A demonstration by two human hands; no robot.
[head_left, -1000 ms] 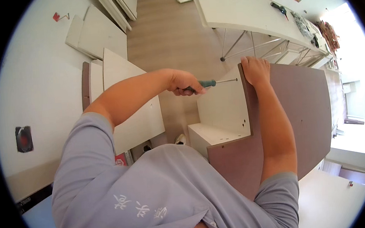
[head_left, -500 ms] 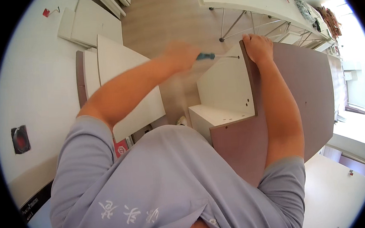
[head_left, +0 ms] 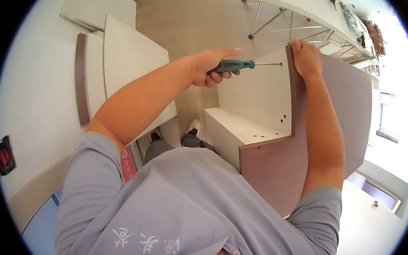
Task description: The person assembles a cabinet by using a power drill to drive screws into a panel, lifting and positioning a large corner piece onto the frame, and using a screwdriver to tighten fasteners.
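Observation:
My left hand [head_left: 212,67] grips a screwdriver with a teal handle [head_left: 235,65]; its thin metal shaft runs right and its tip sits near the inner face of a brown upright panel [head_left: 347,104]. My right hand [head_left: 306,56] clasps the top edge of that brown panel. A white board [head_left: 253,96] stands behind the screwdriver, and a white shelf piece [head_left: 232,130] with small drilled holes meets the brown panel lower down. The grey shirt fills the lower part of the view.
Several flat white boards [head_left: 130,62] and a dark brown strip [head_left: 81,79] lie on the floor to the left. A white table on metal legs [head_left: 289,0] stands at the top right. Wood-look floor [head_left: 192,16] shows ahead. A red and black object [head_left: 4,156] lies far left.
The view has tilted and drawn closer. My left hand with the screwdriver has stayed level with the panel's top, and the shaft now points at the brown panel. My right hand keeps its hold.

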